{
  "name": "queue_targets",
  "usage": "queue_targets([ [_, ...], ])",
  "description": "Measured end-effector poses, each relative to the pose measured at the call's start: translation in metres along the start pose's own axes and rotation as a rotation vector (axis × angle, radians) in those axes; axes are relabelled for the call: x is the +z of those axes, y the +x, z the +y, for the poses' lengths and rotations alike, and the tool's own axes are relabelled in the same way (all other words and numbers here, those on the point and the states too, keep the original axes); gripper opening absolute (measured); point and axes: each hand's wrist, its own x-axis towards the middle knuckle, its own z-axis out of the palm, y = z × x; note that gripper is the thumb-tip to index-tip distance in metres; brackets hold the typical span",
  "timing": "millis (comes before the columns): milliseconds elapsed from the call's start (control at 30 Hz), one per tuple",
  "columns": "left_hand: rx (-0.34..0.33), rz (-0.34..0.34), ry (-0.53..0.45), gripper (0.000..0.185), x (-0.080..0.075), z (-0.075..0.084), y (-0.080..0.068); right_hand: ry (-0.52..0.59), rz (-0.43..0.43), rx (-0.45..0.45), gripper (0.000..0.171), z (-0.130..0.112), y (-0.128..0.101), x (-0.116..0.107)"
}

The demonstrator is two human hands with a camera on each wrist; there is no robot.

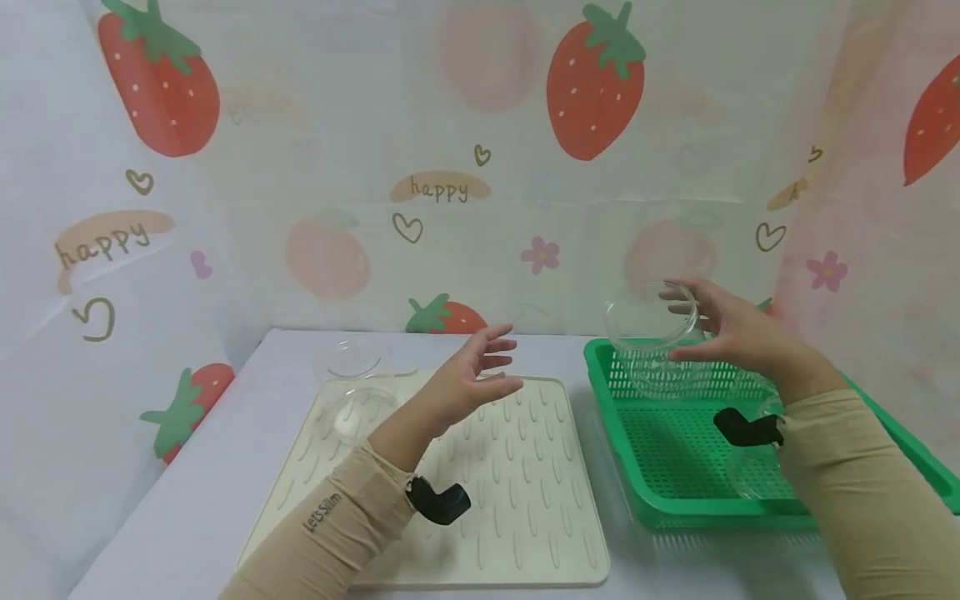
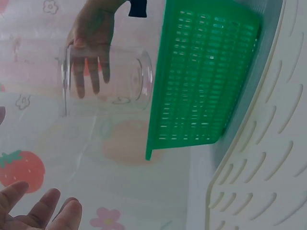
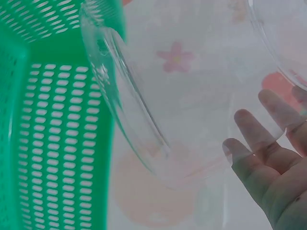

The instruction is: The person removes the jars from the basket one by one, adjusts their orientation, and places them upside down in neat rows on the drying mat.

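Note:
My right hand (image 1: 738,329) grips a clear round container (image 1: 648,321) by its side, thumb in front and fingers behind. The container is up over the back left part of a green basket (image 1: 633,479). Its wide rim faces up, and in the left wrist view the fingers show through the transparent wall (image 2: 127,91). My left hand (image 1: 468,375) hovers over a cream draining mat (image 1: 525,500), fingers spread and holding nothing. A second clear container (image 1: 360,396) stands at the mat's back left corner.
Inside the basket, partly behind my right forearm, lies another clear container (image 1: 753,475). The basket sits right of the mat on a white table (image 1: 172,500). A strawberry-printed curtain (image 1: 480,108) rises behind the table and along both sides.

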Motion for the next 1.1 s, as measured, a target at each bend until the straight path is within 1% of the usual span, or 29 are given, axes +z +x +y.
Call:
queue_targets([
  [167,0.024,0.026,0.014,0.068,-0.006,0.004,-0.006,0.004,-0.002,-0.030,0.088,-0.016,0.008,0.001],
  [233,0.022,0.033,0.022,0.068,-0.009,0.005,-0.008,0.002,0.003,-0.044,0.087,-0.022,0.011,0.002],
  [400,0.019,0.052,0.024,0.067,-0.018,0.008,-0.016,0.033,0.017,-0.081,0.086,-0.032,0.021,0.008],
  [467,0.034,0.060,0.022,0.067,-0.022,0.010,-0.019,0.049,0.018,-0.104,0.086,-0.034,0.026,0.012],
  [600,0.068,0.075,0.015,0.068,-0.029,0.011,-0.025,0.073,0.018,-0.155,0.085,-0.040,0.037,0.020],
  [800,0.083,0.112,0.004,0.068,-0.037,0.013,-0.035,0.122,0.011,-0.200,0.085,-0.057,0.054,0.034],
  [1000,0.110,0.151,0.005,0.070,-0.043,0.015,-0.046,0.210,-0.008,-0.254,0.086,-0.076,0.069,0.051],
  [1100,0.123,0.165,0.015,0.071,-0.047,0.015,-0.051,0.249,-0.025,-0.279,0.089,-0.085,0.075,0.061],
])
